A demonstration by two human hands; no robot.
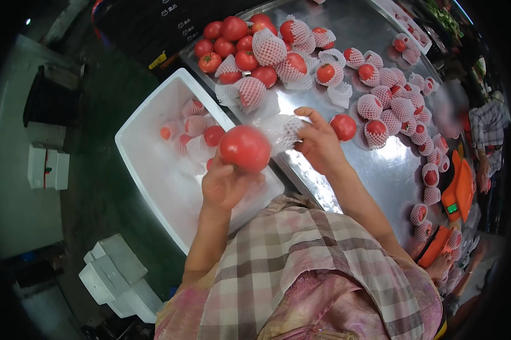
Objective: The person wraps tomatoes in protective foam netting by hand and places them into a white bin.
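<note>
A large bare tomato [245, 148] rests in my left hand [221, 185], above the near rim of a white foam box [153, 170]. Pinched by the fingers of my right hand [319, 142] is a white foam net sleeve [283, 131], its other end close against the tomato. Whether the sleeve touches the tomato is hard to tell. Just beyond my right hand, a single bare tomato [343, 127] lies on the steel table [366, 178]. Inside the box are several tomatoes, some in foam nets [195, 126] and some bare [214, 135].
Bare tomatoes [234, 29] and netted ones are heaped at the table's far left. A pile of netted tomatoes [402, 108] spreads along the right side. Beside it stands an orange scale [459, 187]. White foam boxes [115, 272] sit on the floor. People [487, 127] are at the right.
</note>
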